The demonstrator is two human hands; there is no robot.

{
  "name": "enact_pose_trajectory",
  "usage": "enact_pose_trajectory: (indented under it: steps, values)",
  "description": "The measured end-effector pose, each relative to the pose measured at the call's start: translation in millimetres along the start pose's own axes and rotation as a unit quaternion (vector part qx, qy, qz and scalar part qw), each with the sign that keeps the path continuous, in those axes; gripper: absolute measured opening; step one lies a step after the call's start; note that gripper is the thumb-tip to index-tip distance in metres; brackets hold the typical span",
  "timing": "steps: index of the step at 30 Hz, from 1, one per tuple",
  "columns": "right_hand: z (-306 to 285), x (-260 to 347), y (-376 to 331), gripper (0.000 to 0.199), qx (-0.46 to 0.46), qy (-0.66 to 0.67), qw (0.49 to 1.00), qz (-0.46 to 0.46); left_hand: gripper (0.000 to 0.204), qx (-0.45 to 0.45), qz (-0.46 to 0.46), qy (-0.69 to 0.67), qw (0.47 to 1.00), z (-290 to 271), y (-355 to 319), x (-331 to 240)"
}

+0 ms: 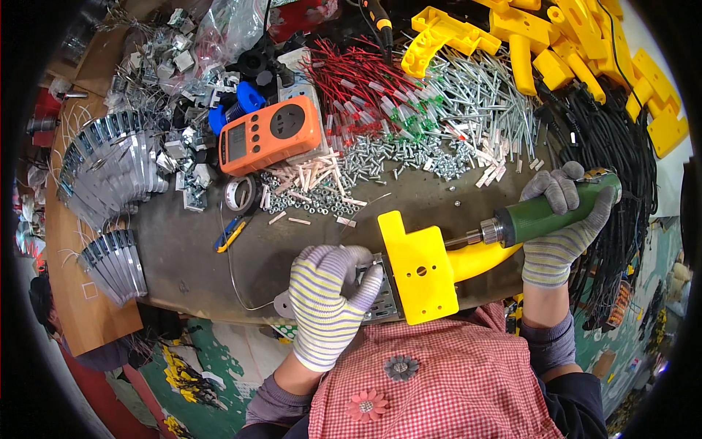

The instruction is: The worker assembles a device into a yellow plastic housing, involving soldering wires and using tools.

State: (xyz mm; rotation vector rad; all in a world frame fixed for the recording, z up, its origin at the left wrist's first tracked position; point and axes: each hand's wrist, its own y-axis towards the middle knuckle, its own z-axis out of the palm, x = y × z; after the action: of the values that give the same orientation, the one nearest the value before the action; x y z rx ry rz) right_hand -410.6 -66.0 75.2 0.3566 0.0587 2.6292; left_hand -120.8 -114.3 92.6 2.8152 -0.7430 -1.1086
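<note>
My right hand (561, 245), in a striped knit glove, wraps round a green electric screwdriver (530, 217). Its chuck and thin bit point left, and the bit reaches the right side of a yellow plastic handle piece (423, 282). That piece has a flat plate with holes and a curved grip running right under the tool. My left hand (325, 296), gloved likewise, pinches a perforated grey metal bracket (383, 296) lying against the plate's left face. The bit's very tip is hard to make out, and the left fingers hide part of the bracket.
An orange socket meter (270, 134), tape roll (242, 194) and utility knife (231, 234) lie beyond my left hand. Heaps of screws (420, 157), red wires (340, 69) and yellow plastic parts (523, 36) fill the far side. Black cables (621, 190) hang at right; metal strips (113, 172) stand left.
</note>
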Motion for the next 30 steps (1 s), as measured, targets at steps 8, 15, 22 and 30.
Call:
enact_pose_trajectory:
  steps: [8, 15, 22, 30]
  values:
    - [-1.9, -0.1, 0.1, 0.048, 0.001, 0.008, 1.0, -0.001, 0.023, 0.008, 0.026, -0.027, 0.999, 0.5, -0.7, 7.6]
    - [1.1, 0.2, -1.8, 0.055, 0.012, 0.017, 1.0, -0.002, 0.032, 0.026, 0.038, -0.03, 0.998, 0.3, -3.7, 11.9]
    - [0.5, 1.4, -0.1, 0.057, 0.014, 0.006, 1.0, 0.002, 0.086, 0.127, 0.179, 0.071, 0.973, -9.5, -1.1, 20.7]
    - [-4.9, 2.6, 9.5, 0.048, 0.049, 0.016, 0.998, 0.037, 0.086, 0.136, 0.178, 0.042, 0.974, -5.2, -3.1, 24.7]
